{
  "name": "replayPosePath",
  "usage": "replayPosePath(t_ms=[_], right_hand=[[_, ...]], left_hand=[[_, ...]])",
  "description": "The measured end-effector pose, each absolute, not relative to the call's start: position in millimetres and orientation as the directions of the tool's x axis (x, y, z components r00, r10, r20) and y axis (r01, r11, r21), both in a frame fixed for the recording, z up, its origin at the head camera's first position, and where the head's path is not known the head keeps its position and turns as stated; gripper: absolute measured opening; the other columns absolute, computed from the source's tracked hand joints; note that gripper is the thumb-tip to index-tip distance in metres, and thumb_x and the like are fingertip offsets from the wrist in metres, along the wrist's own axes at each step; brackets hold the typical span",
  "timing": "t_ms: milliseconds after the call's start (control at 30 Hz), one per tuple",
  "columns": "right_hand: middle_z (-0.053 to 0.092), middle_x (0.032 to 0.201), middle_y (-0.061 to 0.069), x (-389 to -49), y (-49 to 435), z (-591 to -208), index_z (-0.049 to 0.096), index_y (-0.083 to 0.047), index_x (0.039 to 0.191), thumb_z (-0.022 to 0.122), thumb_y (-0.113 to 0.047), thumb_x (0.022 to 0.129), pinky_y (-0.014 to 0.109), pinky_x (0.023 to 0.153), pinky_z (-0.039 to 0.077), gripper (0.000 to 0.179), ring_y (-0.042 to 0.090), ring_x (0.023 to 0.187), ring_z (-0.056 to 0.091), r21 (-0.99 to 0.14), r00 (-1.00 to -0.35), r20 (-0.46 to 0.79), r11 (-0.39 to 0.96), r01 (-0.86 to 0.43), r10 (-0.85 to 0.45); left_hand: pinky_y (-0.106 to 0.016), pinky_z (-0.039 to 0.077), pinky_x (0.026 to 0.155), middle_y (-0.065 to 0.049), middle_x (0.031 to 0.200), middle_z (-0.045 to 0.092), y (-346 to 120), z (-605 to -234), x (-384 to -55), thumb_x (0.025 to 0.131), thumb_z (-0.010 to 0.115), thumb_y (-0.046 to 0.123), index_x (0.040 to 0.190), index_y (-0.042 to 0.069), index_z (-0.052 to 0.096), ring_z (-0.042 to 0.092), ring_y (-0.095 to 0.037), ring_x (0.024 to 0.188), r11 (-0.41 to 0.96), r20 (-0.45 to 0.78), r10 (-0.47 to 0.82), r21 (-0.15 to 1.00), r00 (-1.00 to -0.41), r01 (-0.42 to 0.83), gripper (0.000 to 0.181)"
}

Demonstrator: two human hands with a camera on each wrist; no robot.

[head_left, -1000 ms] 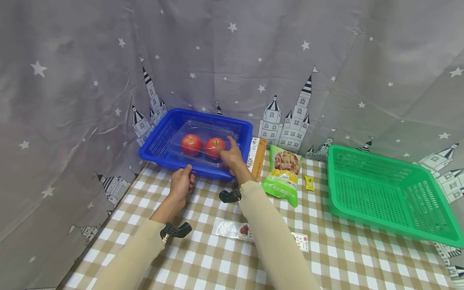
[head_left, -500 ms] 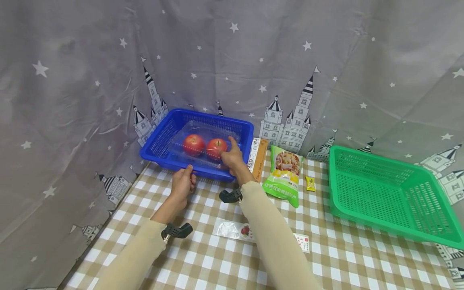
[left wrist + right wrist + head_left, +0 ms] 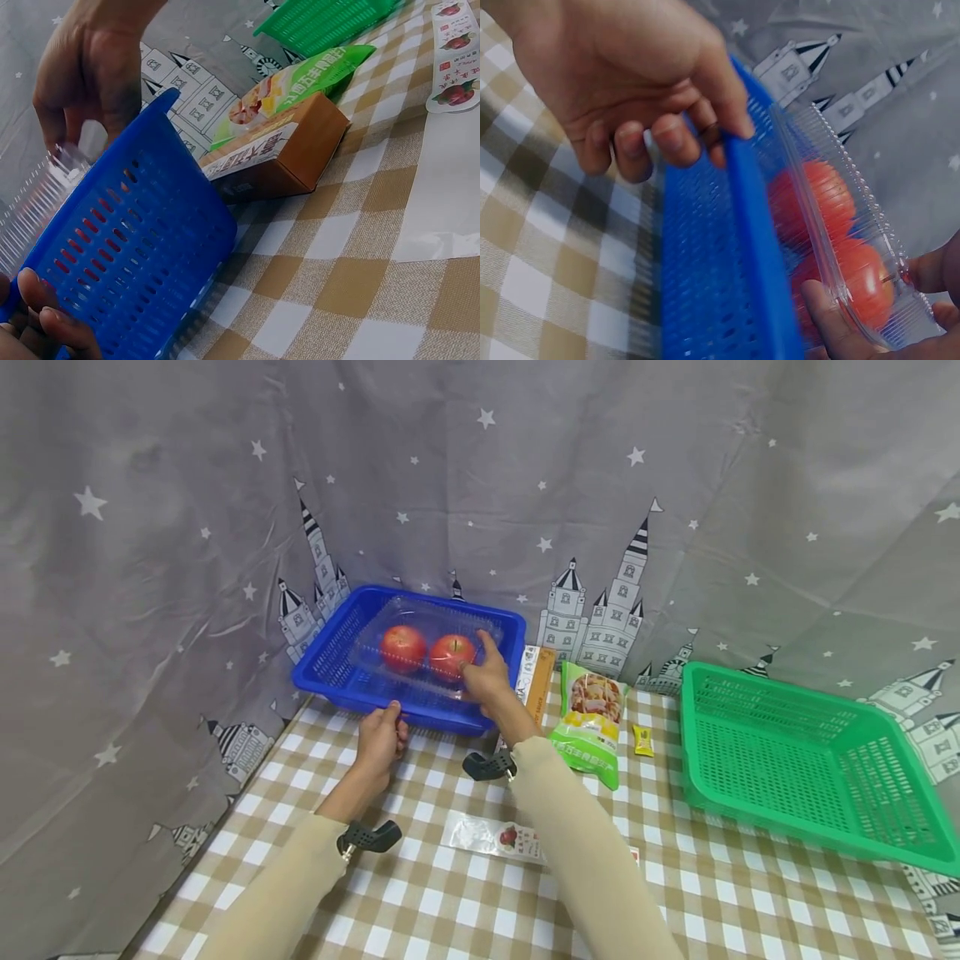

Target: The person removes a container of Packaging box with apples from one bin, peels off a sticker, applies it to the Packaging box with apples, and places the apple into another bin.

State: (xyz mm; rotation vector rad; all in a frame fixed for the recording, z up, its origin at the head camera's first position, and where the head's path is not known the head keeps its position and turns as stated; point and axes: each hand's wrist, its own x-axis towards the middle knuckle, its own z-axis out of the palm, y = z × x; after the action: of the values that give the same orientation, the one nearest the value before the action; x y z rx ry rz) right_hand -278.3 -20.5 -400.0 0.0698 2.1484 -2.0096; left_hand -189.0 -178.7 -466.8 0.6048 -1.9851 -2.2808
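A clear plastic box [image 3: 420, 610] with two red apples [image 3: 403, 649] inside is tilted within the blue basket [image 3: 450, 722], its far side near the back rim. My right hand [image 3: 491, 681] holds the box by its right end; in the right wrist view its thumb [image 3: 829, 319] lies along the ribbed plastic. At the basket's front, my left hand [image 3: 380, 742] pinches the rim between thumb and curled fingers. Seen from the left wrist, the basket's slotted wall hides most of the box and apples.
Right of the basket lie a brown pasta box [image 3: 315, 142], a green food bag [image 3: 588, 718] and a small yellow packet [image 3: 642, 741]. A green basket [image 3: 757, 760] stands at far right. Nearer, a plastic strip with fruit labels [image 3: 495, 837] lies partly under the right sleeve.
My right hand has raised the plastic box with the apples slightly, and the box has tilted. The left hand stays on the basket rim.
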Motion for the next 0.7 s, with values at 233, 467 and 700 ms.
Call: replayPosePath(t_ms=[233,467,700], right_hand=[[0.021,0.157,0.018,-270,-15,-378,0.025,-0.026,0.156,0.054,0.007,0.093,0.032,0.056,0.056,0.077,0.026,0.084,0.058,-0.982,-0.969,-0.186,0.051,0.180,-0.161],[0.019,0.155,0.020,-252,2,-357,0.028,-0.028,0.155,0.053,0.004,0.095,0.039,0.068,0.058,0.073,0.027,0.095,0.058,-0.984,-0.963,-0.180,0.024,0.178,-0.203],[0.051,0.111,0.020,-228,39,-345,0.027,-0.034,0.155,0.054,0.002,0.097,0.041,0.074,0.058,0.074,0.011,0.065,0.046,-0.981,-0.953,-0.187,-0.004,0.194,-0.239]], left_hand=[[-0.018,0.032,0.044,0.004,0.062,0.048,-181,-469,-188,0.106,0.042,0.031,0.102,-0.005,0.051,0.041,-0.005,0.049,-0.144,-0.236,-0.310,0.969,-0.921,-0.199,0.037],[-0.019,0.032,0.044,0.004,0.061,0.048,-183,-469,-188,0.106,0.042,0.030,0.103,-0.006,0.051,0.041,-0.007,0.050,-0.126,-0.227,-0.305,0.972,-0.925,-0.197,0.037],[-0.019,0.032,0.044,0.003,0.060,0.048,-183,-469,-189,0.105,0.044,0.029,0.097,-0.002,0.051,0.041,-0.007,0.049,-0.121,-0.218,-0.306,0.974,-0.927,-0.189,0.033]])
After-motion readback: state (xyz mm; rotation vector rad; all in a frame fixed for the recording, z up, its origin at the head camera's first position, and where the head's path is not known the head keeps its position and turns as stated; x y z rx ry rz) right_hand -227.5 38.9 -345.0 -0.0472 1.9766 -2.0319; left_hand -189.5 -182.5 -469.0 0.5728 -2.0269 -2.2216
